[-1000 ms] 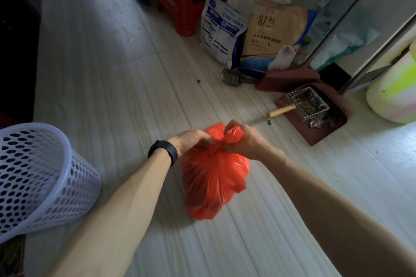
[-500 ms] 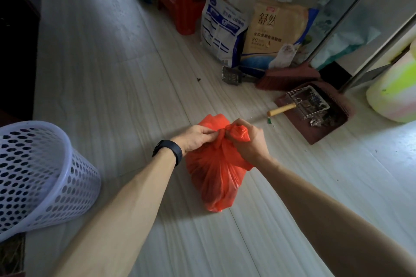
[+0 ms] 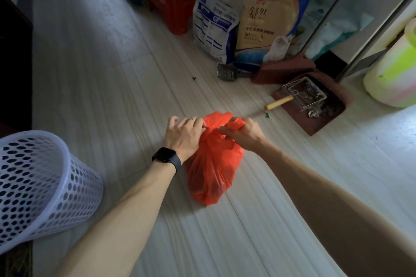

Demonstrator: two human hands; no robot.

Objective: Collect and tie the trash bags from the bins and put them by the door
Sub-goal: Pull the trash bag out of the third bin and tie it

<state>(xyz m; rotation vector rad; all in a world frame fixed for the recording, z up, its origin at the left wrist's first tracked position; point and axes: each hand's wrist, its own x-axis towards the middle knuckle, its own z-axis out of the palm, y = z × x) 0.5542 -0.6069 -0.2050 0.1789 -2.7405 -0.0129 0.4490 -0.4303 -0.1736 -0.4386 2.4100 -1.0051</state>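
Dim room, daylight brightening the floor (image 3: 371, 153) at right; wide-angle edges bend.

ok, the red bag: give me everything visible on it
The red bag is thin, glossy, slightly translucent plastic, crinkled, with dark contents showing through. It looks full and hangs or stands roughly upright over the pale plank floor; whether its bottom touches the floor is unclear. Its neck is gathered at the top. The left hand pinches the neck from one side; the right hand grips a twisted red end in its fingers. No finished knot is visible. Nothing else touches it.
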